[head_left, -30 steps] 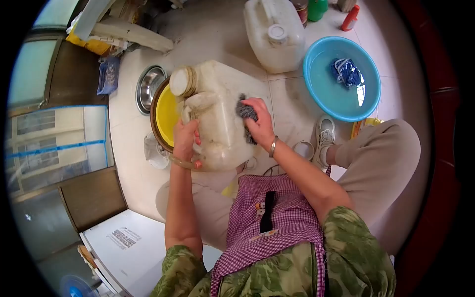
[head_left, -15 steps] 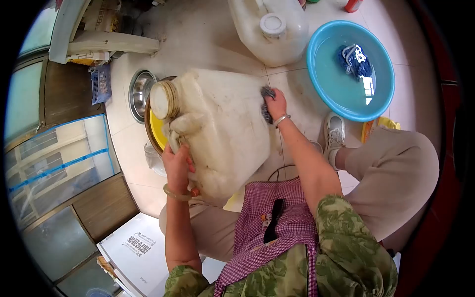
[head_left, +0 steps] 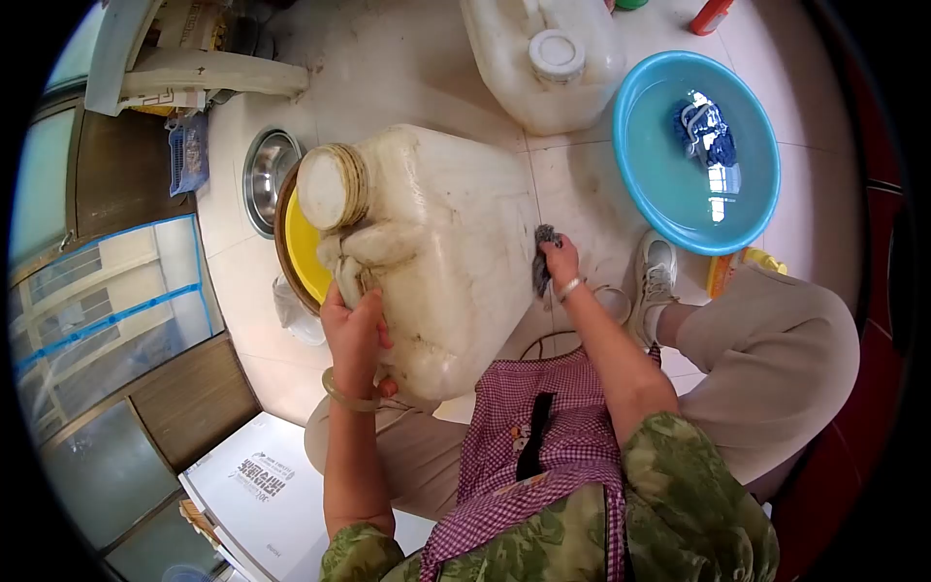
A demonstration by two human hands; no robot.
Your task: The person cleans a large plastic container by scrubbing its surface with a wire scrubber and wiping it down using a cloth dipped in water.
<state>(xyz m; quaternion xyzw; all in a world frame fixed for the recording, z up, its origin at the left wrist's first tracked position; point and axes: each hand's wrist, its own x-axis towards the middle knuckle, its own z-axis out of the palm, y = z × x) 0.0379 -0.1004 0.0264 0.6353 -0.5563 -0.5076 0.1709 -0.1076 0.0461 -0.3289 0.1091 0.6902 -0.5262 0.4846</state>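
A large, stained white plastic jug (head_left: 446,242) is tilted in front of me, its capped neck toward the upper left. My left hand (head_left: 355,325) is wrapped round the jug's handle. In my right hand (head_left: 561,262) is a dark grey scrubbing cloth (head_left: 545,260), held at the jug's bottom end. To the right stands a blue basin (head_left: 630,184) of water with a dark blue cloth (head_left: 706,134) in it.
A second white jug (head_left: 548,87) stands at the top, with a red bottle (head_left: 711,16) to its right. A yellow basin (head_left: 308,247) and a metal bowl (head_left: 269,175) lie left of the held jug. A white box (head_left: 257,490) is at the lower left.
My right hand has moved right and down with the grey cloth, from the jug's side to its bottom end. The jug has shifted and turned in my left hand's hold. The view has moved too.
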